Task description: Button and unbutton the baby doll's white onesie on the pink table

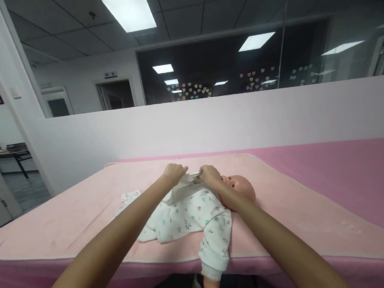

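A baby doll lies on its back with its head to the right. It wears a white baby top printed with small coloured figures, and one sleeved arm hangs over the table's front edge. My left hand grips the raised front edge of the top, fingers closed. Close to the doll's chin, my right hand pinches the same edge near the neck. The cloth is lifted and stretched between both hands. My right forearm covers part of the doll's face and shoulder.
The doll lies on a peach-coloured mat over a pink table cover. A low white wall with glass above stands behind. At the left is a doorway, with a dark-legged table beyond it.
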Demonstrator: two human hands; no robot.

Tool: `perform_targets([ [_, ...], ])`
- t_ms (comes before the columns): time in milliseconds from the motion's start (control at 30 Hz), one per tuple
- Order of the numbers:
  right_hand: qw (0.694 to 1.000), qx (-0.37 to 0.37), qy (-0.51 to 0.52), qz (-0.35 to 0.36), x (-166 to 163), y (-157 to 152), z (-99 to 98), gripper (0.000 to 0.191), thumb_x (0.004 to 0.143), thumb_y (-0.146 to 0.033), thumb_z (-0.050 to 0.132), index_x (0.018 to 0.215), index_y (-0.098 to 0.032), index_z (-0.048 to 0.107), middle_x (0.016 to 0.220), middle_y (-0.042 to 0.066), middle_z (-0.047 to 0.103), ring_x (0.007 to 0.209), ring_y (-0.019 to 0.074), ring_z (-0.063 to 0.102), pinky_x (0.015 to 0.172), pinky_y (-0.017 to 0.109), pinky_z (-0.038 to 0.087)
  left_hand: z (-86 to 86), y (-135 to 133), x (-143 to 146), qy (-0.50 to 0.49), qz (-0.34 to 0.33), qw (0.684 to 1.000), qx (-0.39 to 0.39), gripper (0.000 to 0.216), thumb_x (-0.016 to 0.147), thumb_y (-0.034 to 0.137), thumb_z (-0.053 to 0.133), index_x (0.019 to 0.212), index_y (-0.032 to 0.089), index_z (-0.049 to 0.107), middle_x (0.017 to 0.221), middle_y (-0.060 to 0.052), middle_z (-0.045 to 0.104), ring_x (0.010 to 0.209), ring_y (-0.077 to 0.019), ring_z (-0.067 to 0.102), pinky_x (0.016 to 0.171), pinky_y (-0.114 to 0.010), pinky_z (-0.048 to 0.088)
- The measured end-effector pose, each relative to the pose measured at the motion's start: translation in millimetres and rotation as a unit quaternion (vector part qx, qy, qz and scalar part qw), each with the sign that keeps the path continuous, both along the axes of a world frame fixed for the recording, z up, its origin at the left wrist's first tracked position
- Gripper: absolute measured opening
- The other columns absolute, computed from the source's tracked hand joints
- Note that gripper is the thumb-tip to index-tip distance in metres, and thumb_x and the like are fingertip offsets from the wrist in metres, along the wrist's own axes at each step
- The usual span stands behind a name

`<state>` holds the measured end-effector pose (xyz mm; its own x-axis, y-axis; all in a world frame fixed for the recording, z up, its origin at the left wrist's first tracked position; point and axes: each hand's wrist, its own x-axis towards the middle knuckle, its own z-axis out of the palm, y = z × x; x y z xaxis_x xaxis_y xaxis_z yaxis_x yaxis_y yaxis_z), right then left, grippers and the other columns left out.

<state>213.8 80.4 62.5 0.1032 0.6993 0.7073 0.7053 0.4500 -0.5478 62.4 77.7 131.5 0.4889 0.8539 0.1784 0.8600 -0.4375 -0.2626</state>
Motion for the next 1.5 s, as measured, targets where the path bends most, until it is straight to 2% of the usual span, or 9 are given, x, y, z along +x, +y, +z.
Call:
perform_targets([
  [133, 0.999, -0.010, -0.036, 0.020, 22, -16, 1.7, 0.021, 0.082, -0.031, 0.052, 0.098, -0.017, 0.058, 0.099, 0.005, 0.058, 0.090, 0.0173, 0.055, 0.076, 0.032, 0.045, 28.8, -14, -12, 0.048, 0.077, 0.994, -0.058, 0.016, 0.057, 0.009, 0.065, 0.071, 0.017, 0.065, 0.081, -0.013, 0.064, 0.086, -0.0311, 0.059, 0.072, -0.041, 0.043],
  [233, 0.993, -0.024, -0.101, 0.052, 47, -32, -0.4, 0.016, 0.080, -0.029, 0.052, 0.073, -0.020, 0.064, 0.086, 0.005, 0.062, 0.087, 0.0180, 0.054, 0.075, 0.028, 0.040, 39.8, -20, -6, 0.080, 0.080, 0.939, -0.324, 0.026, 0.049, 0.021, 0.073, 0.075, 0.023, 0.068, 0.070, -0.004, 0.066, 0.075, -0.0234, 0.061, 0.067, -0.032, 0.047],
  [300, 0.989, -0.044, -0.132, 0.051, 68, -41, -3.8, 0.022, 0.080, -0.031, 0.047, 0.071, -0.021, 0.064, 0.087, 0.005, 0.062, 0.088, 0.0183, 0.053, 0.077, 0.029, 0.038, 36.5, -15, 2, 0.044, 0.045, 0.905, -0.420, 0.028, 0.056, 0.030, 0.068, 0.084, 0.027, 0.068, 0.076, -0.001, 0.068, 0.076, -0.0188, 0.061, 0.068, -0.027, 0.048],
  [400, 0.993, -0.103, -0.053, 0.033, 97, -43, -12.3, 0.027, 0.079, -0.040, 0.045, 0.081, -0.021, 0.065, 0.091, 0.004, 0.064, 0.088, 0.0188, 0.054, 0.077, 0.030, 0.038, 14.4, 9, 14, -0.054, 0.061, 0.970, -0.228, 0.022, 0.070, 0.027, 0.054, 0.087, 0.024, 0.066, 0.083, -0.003, 0.068, 0.080, -0.0176, 0.062, 0.072, -0.027, 0.047],
  [533, 0.957, -0.197, 0.188, 0.095, 125, -28, -29.5, 0.036, 0.074, -0.050, 0.049, 0.082, -0.019, 0.065, 0.088, 0.004, 0.067, 0.088, 0.0215, 0.057, 0.078, 0.031, 0.041, -36.0, 42, 24, -0.104, 0.092, 0.987, -0.086, 0.035, 0.082, 0.026, 0.037, 0.110, 0.015, 0.053, 0.120, -0.015, 0.052, 0.115, -0.0261, 0.045, 0.092, -0.041, 0.035],
  [633, 0.875, -0.292, 0.353, 0.154, 136, -15, -42.9, 0.043, 0.072, -0.053, 0.050, 0.086, -0.015, 0.065, 0.084, 0.006, 0.068, 0.085, 0.0226, 0.060, 0.079, 0.032, 0.044, -71.7, 58, 22, -0.123, 0.087, 0.986, -0.068, 0.035, 0.084, 0.035, 0.034, 0.108, 0.017, 0.053, 0.129, -0.011, 0.045, 0.125, -0.0247, 0.031, 0.099, -0.039, 0.028],
  [733, 0.791, -0.359, 0.444, 0.222, 139, -7, -54.7, 0.043, 0.074, -0.051, 0.050, 0.091, -0.014, 0.063, 0.082, 0.007, 0.069, 0.083, 0.0223, 0.062, 0.081, 0.034, 0.045, -92.8, 68, 14, -0.134, 0.104, 0.982, -0.087, 0.040, 0.084, 0.042, 0.029, 0.105, 0.016, 0.052, 0.114, -0.012, 0.057, 0.110, -0.0244, 0.049, 0.093, -0.039, 0.034],
  [1000, 0.644, -0.446, 0.531, 0.322, 128, -16, -65.8, 0.046, 0.074, -0.044, 0.054, 0.109, -0.013, 0.056, 0.109, 0.011, 0.061, 0.099, 0.0261, 0.057, 0.088, 0.042, 0.043, -104.9, 81, -1, -0.147, 0.137, 0.970, -0.138, 0.058, 0.080, 0.058, 0.017, 0.105, 0.025, 0.058, 0.115, -0.009, 0.058, 0.102, -0.0290, 0.054, 0.085, -0.045, 0.038],
  [1500, 0.660, -0.363, 0.582, 0.307, 127, -21, -73.0, 0.044, 0.078, -0.043, 0.047, 0.111, -0.016, 0.055, 0.115, 0.012, 0.057, 0.101, 0.0282, 0.056, 0.089, 0.046, 0.043, -108.7, 78, -3, -0.206, 0.142, 0.958, -0.140, 0.062, 0.076, 0.063, 0.018, 0.102, 0.025, 0.060, 0.110, -0.007, 0.062, 0.103, -0.0279, 0.054, 0.090, -0.043, 0.035],
])
